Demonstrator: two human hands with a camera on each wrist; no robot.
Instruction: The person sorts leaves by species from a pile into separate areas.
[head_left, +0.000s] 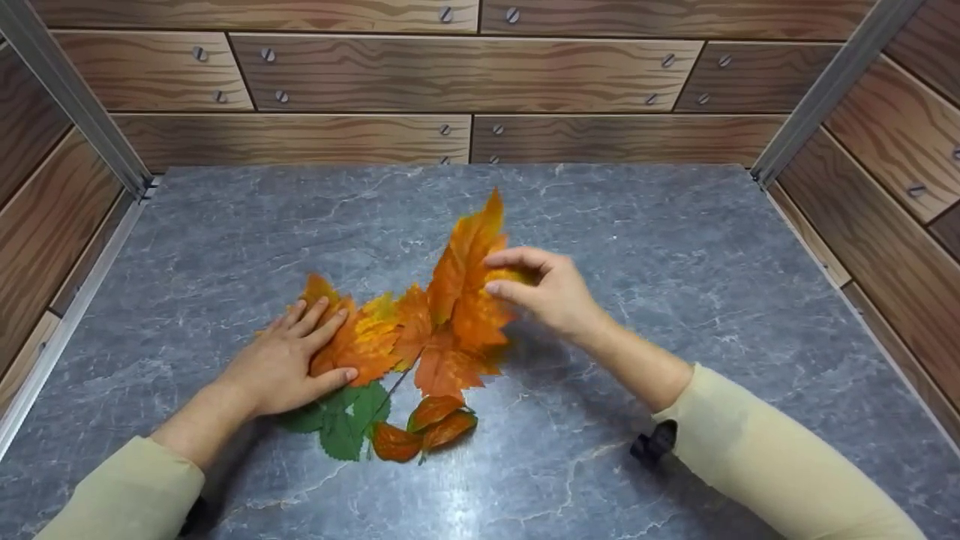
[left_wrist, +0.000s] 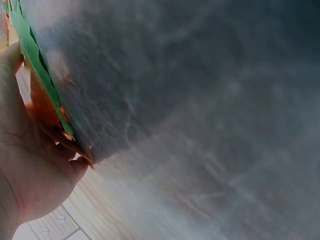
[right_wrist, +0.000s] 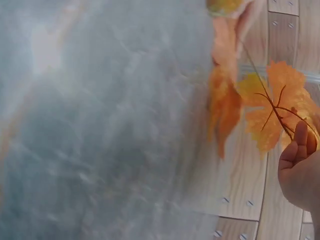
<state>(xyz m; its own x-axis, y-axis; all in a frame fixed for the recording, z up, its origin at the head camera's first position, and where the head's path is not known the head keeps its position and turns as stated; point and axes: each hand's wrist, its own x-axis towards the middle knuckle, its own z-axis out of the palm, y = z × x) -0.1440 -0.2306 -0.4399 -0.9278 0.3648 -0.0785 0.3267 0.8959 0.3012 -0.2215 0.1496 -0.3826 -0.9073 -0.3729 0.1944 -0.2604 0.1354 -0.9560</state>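
Head view: orange leaves point(head_left: 360, 349) lay mid-surface point(head_left: 675, 247). Left hand point(head_left: 281, 367): fingers straight and spread, resting on the leaves at left, grasping nothing; apparently an anchor against sliding. Right hand point(head_left: 559, 296): thumb and fingers pinched the raised leaf point(head_left: 469, 259) near its right edge, seemingly to keep it standing off the surface. Green leaves point(head_left: 345, 427): beside the left thumb, partly hidden by that hand. Pods point(head_left: 446, 431): three, orange, at the near side, just right of the green leaves. Edges: back wall point(head_left: 360, 75) and right wall point(head_left: 885, 142) stood well apart from the foliage. Room: surface ran on behind the raised leaf and rightward beyond the right hand; leftward, the left hand limited movement.
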